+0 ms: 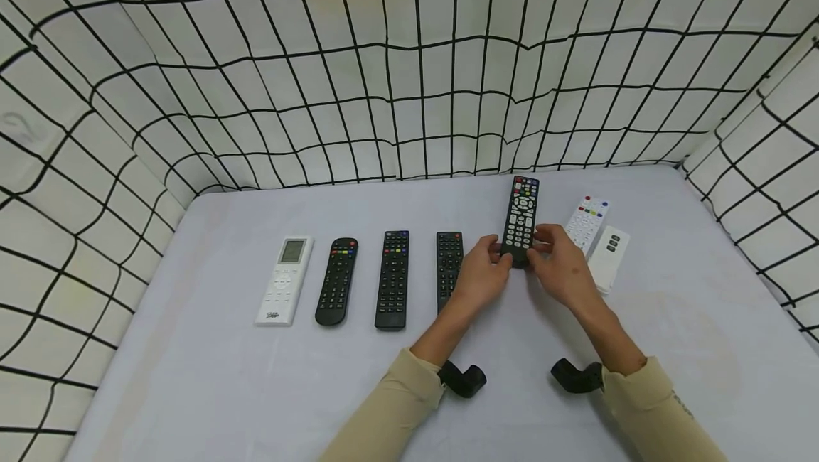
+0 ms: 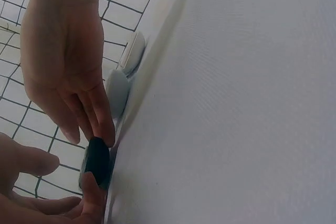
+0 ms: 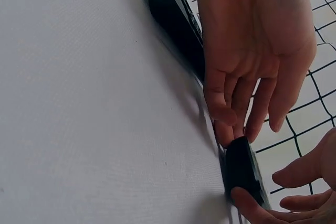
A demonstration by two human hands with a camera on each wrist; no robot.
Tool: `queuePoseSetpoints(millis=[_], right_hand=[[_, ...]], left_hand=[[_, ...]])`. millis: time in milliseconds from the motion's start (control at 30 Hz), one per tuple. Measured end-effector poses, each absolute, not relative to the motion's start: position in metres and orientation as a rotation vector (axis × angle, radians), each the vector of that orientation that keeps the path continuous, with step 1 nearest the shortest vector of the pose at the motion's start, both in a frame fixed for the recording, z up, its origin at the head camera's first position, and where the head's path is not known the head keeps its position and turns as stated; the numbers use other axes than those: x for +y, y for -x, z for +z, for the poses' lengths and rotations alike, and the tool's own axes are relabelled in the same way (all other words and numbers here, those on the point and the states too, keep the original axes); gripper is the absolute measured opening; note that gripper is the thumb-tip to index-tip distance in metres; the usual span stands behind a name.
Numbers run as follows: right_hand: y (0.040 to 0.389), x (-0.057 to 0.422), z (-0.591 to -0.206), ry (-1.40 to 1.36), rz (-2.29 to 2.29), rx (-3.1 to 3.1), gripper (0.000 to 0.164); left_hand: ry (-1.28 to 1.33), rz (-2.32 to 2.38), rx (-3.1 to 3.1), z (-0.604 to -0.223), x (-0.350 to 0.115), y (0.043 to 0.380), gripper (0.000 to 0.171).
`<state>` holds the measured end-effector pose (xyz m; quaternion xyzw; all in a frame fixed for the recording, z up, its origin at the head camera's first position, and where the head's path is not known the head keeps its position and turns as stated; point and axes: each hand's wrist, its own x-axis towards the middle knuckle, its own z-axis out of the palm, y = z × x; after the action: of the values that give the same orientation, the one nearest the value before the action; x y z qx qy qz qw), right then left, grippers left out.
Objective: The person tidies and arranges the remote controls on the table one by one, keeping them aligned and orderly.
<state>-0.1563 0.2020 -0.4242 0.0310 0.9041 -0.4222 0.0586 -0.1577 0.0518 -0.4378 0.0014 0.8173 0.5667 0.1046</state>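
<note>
A black remote control with white buttons [image 1: 521, 215] lies at the back right of the white table between both hands. My left hand [image 1: 481, 274] is at its lower left side, fingertips at the edge. Opposite, my right hand [image 1: 564, 270] touches the lower right side with fairly straight fingers. In the left wrist view, fingertips of both hands meet the dark end of this remote [image 2: 98, 158], which is low over the table. The right wrist view has the same remote [image 3: 242, 169] between the fingertips of both hands.
Left of the hands lie a white remote with a screen [image 1: 284, 281] and black remotes [image 1: 336, 281], [image 1: 392, 281], [image 1: 450, 263], the last partly behind my left hand. Two white remotes [image 1: 585, 224], [image 1: 609, 256] lie at right. Black netting [image 1: 419, 92] lines the surrounding walls.
</note>
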Motion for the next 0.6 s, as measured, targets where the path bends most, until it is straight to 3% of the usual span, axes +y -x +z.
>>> queuePoseSetpoints(millis=[600], right_hand=[[0.1487, 0.2105, -0.4234, -0.054, -1.524, 2.545, 0.057]], left_hand=[[-0.008, 1.758, 2.364, -0.4398, 0.0467, 0.1551, 0.042]])
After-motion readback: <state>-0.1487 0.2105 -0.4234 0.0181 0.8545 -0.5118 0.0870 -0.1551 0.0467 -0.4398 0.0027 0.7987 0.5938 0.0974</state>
